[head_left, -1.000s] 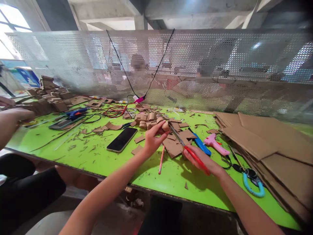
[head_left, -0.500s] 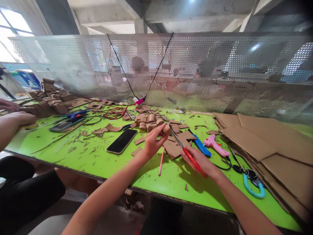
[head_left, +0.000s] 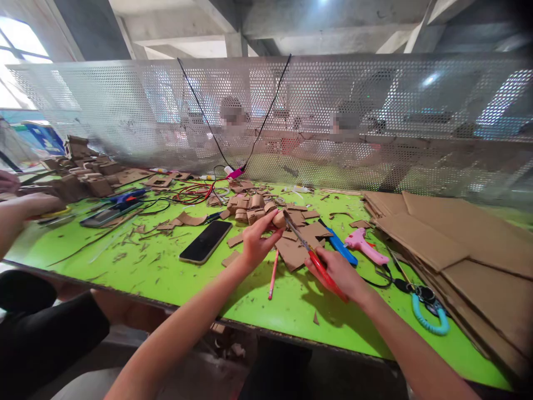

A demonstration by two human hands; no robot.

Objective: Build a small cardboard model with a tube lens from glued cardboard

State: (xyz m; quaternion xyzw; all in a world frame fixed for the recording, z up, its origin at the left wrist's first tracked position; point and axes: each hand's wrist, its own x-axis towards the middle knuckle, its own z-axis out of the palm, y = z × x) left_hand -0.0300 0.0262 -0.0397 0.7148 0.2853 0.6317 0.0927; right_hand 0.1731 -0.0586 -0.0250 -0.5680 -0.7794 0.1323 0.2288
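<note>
My left hand (head_left: pixel 256 240) pinches a small cardboard piece (head_left: pixel 278 219) above the green table (head_left: pixel 179 278). My right hand (head_left: pixel 338 270) grips red-handled scissors (head_left: pixel 310 253), whose blades point up-left and meet the cardboard piece. Flat cardboard cut-outs (head_left: pixel 297 244) lie under both hands, and a pile of small folded cardboard pieces (head_left: pixel 250 206) sits just behind the left hand. A pink pencil (head_left: pixel 272 273) lies between my forearms.
A black phone (head_left: pixel 206 241) lies left of my hand. A blue cutter (head_left: pixel 341 244), a pink glue gun (head_left: pixel 364 244) and a teal coiled cord (head_left: pixel 428 319) are on the right, beside stacked cardboard sheets (head_left: pixel 458 244). Another person's hands (head_left: pixel 25 203) work at far left. A perforated metal screen (head_left: pixel 291 116) closes the back.
Both hands stay together on the cardboard piece and scissors; they shifted very slightly left in the picture as the view moved. The other person's hands moved a little.
</note>
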